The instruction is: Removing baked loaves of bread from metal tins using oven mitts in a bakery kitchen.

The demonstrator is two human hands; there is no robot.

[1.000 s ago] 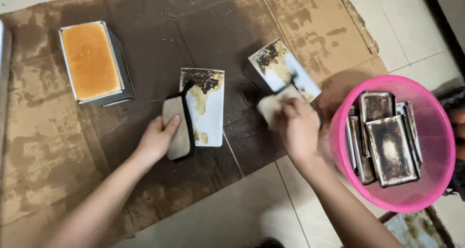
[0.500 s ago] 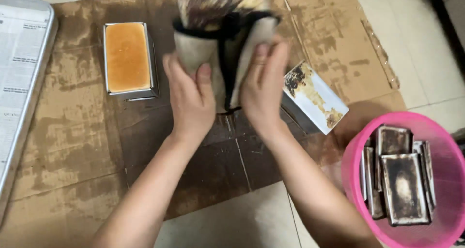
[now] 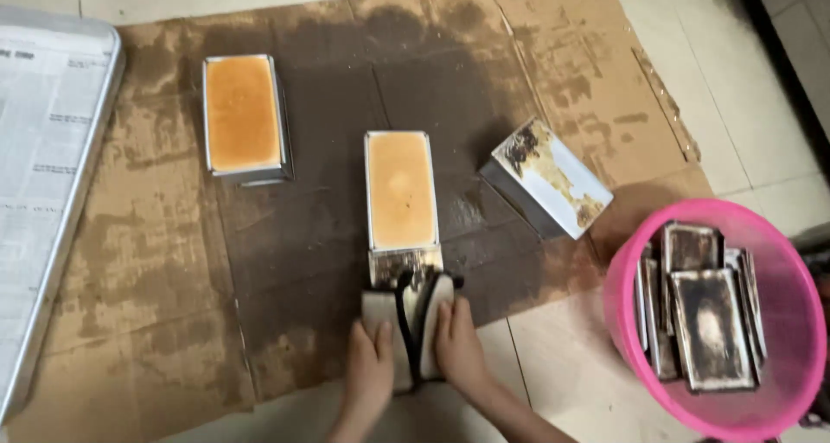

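While a metal tray [image 3: 52,192] lined the cardboard's [image 3: 130,322] left edge, the left hand [image 3: 370,369] and right hand [image 3: 458,348] each gripped a cloth pad [image 3: 413,322] touching the middle loaf tin's [image 3: 400,192] near end; its long axis pointed away, open cardboard either side.

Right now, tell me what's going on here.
A person kneels over stained cardboard on the floor. The left hand and right hand each press a cloth pad against the near end of a metal loaf tin with a golden loaf showing in it. A second filled tin sits further left, a closed tin lies tilted at right, and a pink basin holds blackened lids.
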